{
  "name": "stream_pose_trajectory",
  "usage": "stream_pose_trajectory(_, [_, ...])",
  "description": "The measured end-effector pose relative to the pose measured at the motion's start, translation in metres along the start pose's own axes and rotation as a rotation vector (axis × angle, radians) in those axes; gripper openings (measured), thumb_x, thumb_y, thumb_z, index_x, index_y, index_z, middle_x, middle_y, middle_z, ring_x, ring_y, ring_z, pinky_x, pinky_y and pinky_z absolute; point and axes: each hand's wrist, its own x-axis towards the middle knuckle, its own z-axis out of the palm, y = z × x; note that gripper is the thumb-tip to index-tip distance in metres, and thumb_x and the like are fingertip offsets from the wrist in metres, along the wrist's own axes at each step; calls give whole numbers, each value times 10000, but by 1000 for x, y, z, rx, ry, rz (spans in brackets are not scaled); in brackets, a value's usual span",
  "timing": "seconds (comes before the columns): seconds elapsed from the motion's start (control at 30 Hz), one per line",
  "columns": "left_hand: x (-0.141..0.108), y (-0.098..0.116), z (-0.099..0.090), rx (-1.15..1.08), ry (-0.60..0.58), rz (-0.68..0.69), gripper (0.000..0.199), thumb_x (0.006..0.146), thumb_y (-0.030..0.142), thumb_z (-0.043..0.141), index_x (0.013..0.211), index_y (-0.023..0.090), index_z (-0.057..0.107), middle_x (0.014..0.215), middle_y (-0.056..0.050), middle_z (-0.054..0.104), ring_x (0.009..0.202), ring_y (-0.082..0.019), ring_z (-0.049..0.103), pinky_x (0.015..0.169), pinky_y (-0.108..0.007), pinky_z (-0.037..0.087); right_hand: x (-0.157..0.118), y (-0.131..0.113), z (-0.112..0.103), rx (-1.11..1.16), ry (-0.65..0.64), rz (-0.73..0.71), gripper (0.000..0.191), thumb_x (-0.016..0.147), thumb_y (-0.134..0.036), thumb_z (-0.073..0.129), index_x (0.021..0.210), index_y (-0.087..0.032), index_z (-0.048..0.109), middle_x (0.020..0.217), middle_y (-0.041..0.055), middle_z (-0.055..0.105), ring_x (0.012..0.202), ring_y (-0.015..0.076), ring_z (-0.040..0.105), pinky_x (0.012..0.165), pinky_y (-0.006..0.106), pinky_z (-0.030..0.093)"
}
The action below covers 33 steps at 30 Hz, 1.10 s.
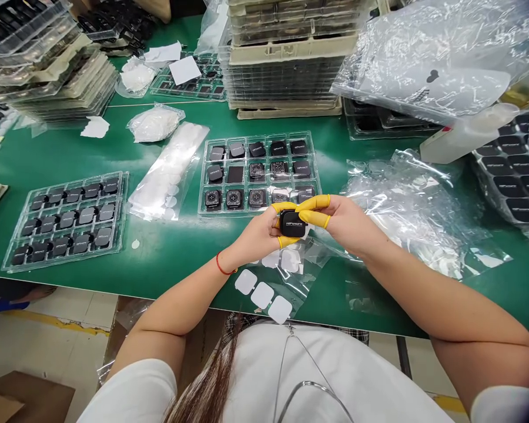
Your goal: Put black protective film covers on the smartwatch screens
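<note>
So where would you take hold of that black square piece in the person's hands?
Probably by its upper and lower edges, coming from the left, as the left hand does. The black square piece has short, straight sides, and its lettered face points up at the camera, so an edge grip leaves the lettering uncovered. The right hand is at its right side.

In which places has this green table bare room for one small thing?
Bare table lies between the left tray and left forearm, beside one white disc; a narrower strip separates the middle tray from heaped clear plastic. Crowded: front middle, with white squares, and right side.
</note>
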Motion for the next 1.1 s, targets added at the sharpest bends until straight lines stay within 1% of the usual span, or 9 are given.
stream_pose_trajectory(0.33, [-2, 1, 0, 52, -7, 28, 533, 786, 288, 746, 1250, 247, 486, 1021, -26, 635, 834, -118, 657, 786, -289, 564, -2, -2, 1, -44, -16, -9, 127, 776, -333, 718, 799, -210, 741, 866, 25, 716, 815, 163, 636, 809, 323, 509])
stream_pose_trajectory(0.47, [-2, 0, -1, 42, -11, 24, 542, 784, 281, 748, 1254, 251, 479, 1044, -31, 635, 848, -123, 660, 780, -288, 561, -2, -1, 1, -167, 4, -57, 126, 806, -323, 670, 811, -215, 735, 868, 27, 716, 805, 175, 636, 787, 339, 507])
stream_pose_trajectory(0.53, [-1, 0, -2, 42, -5, 11, 552, 778, 284, 756, 1254, 251, 480, 1030, -28, 638, 845, -126, 661, 769, -284, 556, -3, 0, 1, -334, 57, -165, 141, 826, -318, 639, 839, -220, 740, 881, 36, 716, 815, 192, 636, 785, 360, 504])
stream_pose_trajectory(0.63, [-1, 1, -1, 2, -2, -4, 560, 762, 291, 774, 1241, 243, 487, 1016, -29, 642, 853, -133, 662, 774, -285, 553, -3, 3, 1, -668, 208, -449, 210, 869, -339, 578, 890, -219, 748, 902, 68, 714, 869, 240, 627, 840, 433, 479])
stream_pose_trajectory(0.7, [0, 2, 0, -44, -19, 2, 558, 759, 274, 774, 1237, 236, 489, 1042, -37, 644, 880, -137, 662, 798, -291, 553, -4, 6, 2, -806, 231, -547, 269, 869, -375, 581, 1013, -209, 736, 937, 87, 712, 892, 265, 622, 852, 459, 471])
stream_pose_trajectory(0.8, [-1, 2, 2, -55, -46, 24, 543, 757, 229, 765, 1223, 217, 486, 1084, -55, 647, 940, -151, 659, 827, -298, 545, -6, 9, 7, -809, 70, -419, 470, 809, -384, 653, 1241, -198, 640, 1048, 90, 706, 904, 268, 635, 796, 422, 506])
stream_pose_trajectory(0.87, [0, 2, 3, -78, -35, 44, 515, 759, 210, 755, 1195, 204, 481, 1118, -68, 646, 986, -163, 659, 850, -307, 541, -3, 6, 11, -755, 2, -294, 512, 803, -361, 647, 1289, -203, 607, 1081, 80, 705, 888, 252, 643, 770, 395, 518])
stream_pose_trajectory(0.97, [3, 2, 0, -175, 33, 11, 574, 771, 195, 739, 1243, 197, 412, 1028, -67, 675, 939, -174, 685, 826, -327, 555, 17, -8, 17, -644, 15, -216, 383, 846, -349, 586, 1189, -199, 666, 1020, 60, 722, 845, 223, 646, 775, 370, 514])
stream_pose_trajectory(1.1, [12, -3, -12, -187, 129, -139, 644, 784, 105, 686, 1326, 156, 342, 803, -31, 691, 792, -164, 705, 758, -316, 564, 77, -34, 37, -686, 81, -312, 280, 893, -280, 517, 1059, -158, 707, 974, 66, 726, 848, 212, 643, 755, 323, 485])
